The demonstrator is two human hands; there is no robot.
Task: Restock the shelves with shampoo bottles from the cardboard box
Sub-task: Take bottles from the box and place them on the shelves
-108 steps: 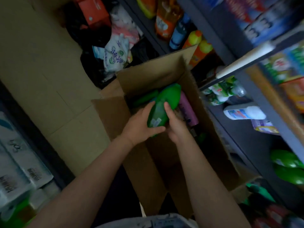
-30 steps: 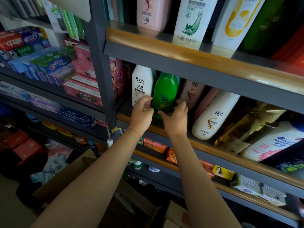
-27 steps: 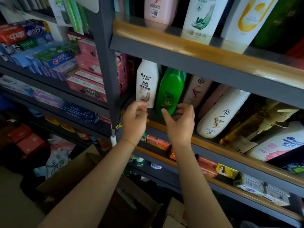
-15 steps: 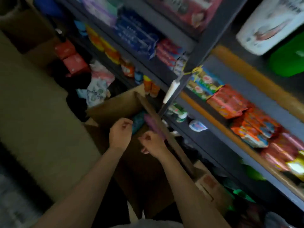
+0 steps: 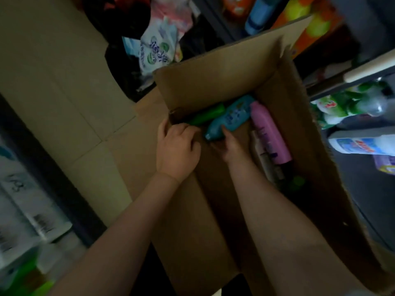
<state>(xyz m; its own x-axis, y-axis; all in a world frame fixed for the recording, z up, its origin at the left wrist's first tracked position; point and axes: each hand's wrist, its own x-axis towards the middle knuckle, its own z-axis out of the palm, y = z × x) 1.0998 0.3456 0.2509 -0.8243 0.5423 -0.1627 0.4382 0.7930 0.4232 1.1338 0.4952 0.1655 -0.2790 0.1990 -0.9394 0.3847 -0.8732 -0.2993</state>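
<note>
Open cardboard box [image 5: 215,67] sits on a tan floor [image 5: 53,71] beside dark shelving [image 5: 367,199]; labels are too blurred to read. Right hand [image 5: 227,144] is inside, fingers curled under a teal bottle [image 5: 229,117], with a green bottle [image 5: 206,117] left of that grip and a purple one [image 5: 270,134] right. Left hand [image 5: 176,146] rests curled on the box rim, holding nothing visible.

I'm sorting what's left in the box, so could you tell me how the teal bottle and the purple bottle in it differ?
The teal bottle is blue-green with pale print; the purple bottle is lilac with dark print. The teal one is gripped by the right hand, while the purple one lies untouched beside the box's right wall. The left hand holds neither. Both lie on their sides in the cardboard box.
</note>
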